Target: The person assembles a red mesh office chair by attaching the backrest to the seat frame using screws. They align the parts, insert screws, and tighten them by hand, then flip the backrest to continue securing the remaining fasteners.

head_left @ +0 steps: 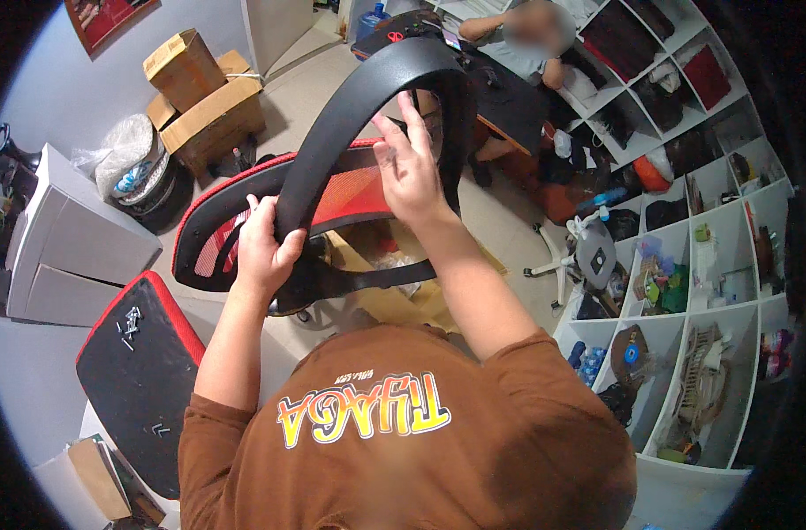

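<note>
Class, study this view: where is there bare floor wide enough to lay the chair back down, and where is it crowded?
Bare floor lies between the cardboard boxes and the desk; a narrower strip runs beside the shelf unit. Crowded: around the open carton under the chair back, held by left hand and right hand.

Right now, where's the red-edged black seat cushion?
In the head view, the seat cushion lies at lower left on the floor, underside up, below the white boxes and left of the left hand, which grips the black curved chair frame.

Curved black plastic chair frame (350, 115) over red mesh backrest with black rim (244, 221); black seat cushion edged red (138, 380); brown cardboard boxes (204, 102).
</note>
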Demonstrator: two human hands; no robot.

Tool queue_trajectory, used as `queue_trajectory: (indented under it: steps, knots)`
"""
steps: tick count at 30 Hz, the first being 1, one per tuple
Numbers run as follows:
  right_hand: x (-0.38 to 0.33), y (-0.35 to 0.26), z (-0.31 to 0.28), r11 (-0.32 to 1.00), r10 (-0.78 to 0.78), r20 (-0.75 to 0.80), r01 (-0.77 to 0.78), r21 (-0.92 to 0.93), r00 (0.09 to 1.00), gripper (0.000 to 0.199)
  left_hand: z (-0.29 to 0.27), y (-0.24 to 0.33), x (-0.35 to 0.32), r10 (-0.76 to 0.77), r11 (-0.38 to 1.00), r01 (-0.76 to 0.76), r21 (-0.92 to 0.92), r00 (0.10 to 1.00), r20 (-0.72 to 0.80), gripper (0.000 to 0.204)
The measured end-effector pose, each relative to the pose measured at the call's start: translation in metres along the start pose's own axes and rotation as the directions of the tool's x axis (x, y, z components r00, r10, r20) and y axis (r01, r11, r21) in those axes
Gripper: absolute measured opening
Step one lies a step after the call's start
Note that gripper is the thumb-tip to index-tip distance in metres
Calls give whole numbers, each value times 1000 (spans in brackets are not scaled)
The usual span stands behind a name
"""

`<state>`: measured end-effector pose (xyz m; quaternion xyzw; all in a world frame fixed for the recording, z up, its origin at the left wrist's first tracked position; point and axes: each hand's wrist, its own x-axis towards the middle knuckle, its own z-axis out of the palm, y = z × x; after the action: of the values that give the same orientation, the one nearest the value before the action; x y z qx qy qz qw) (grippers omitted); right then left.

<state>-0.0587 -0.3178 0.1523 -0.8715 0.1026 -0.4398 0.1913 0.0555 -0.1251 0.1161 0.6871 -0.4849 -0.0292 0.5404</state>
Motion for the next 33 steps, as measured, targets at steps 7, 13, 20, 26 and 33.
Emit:
queue_trajectory:
  steps: [7,13,20,26,33]
  knots:
    - [-30,-32,-46,994,-25,292,54,-93,956,39,-7,-3,3,-52,993,49,-108,998,-21,33]
    - [-31,4,-119,818,-158,-286,288,499,945,38,-10,-5,2,-115,975,99,-201,991,-68,36]
    - [-22,96,-74,451,567,433,-704,549,701,40,-16,-3,8,-127,981,121,-149,991,-37,34]
    - [-53,129,-19,396,359,368,-497,772,858,29,-22,-4,8,-193,961,184,-208,981,-24,34]
    - [-39,115,2,218,326,296,-375,901,898,55,-28,-16,5,-253,931,214,-297,962,-99,31]
